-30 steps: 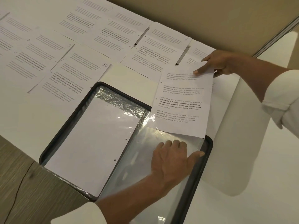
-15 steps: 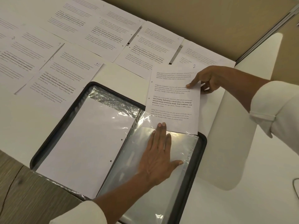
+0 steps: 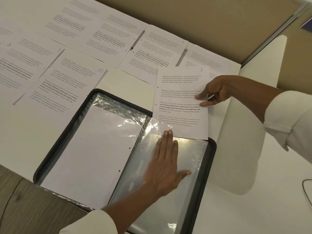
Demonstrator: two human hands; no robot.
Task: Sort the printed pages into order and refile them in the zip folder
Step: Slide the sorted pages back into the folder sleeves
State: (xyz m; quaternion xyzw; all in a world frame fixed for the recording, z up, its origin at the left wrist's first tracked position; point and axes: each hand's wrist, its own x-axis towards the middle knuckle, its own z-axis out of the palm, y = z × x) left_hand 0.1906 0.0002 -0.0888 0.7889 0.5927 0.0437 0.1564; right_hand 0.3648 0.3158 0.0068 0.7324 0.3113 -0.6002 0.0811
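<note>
The black zip folder lies open on the white table, with clear plastic sleeves inside. A blank-side sheet sits in the left sleeve. My left hand lies flat on the empty right sleeve, fingertips at its top opening. My right hand pinches the right edge of the printed page marked 2, whose bottom edge rests at the mouth of that sleeve, by my left fingertips.
Several printed pages are spread in rows over the table, among them the page marked 10 and the page marked 5. A beige partition stands behind. The wooden floor shows at lower left.
My right hand has drawn page 2 down and toward me until its bottom edge meets the sleeve opening. My left hand slid up the sleeve, fingers stretched to the page's edge.
</note>
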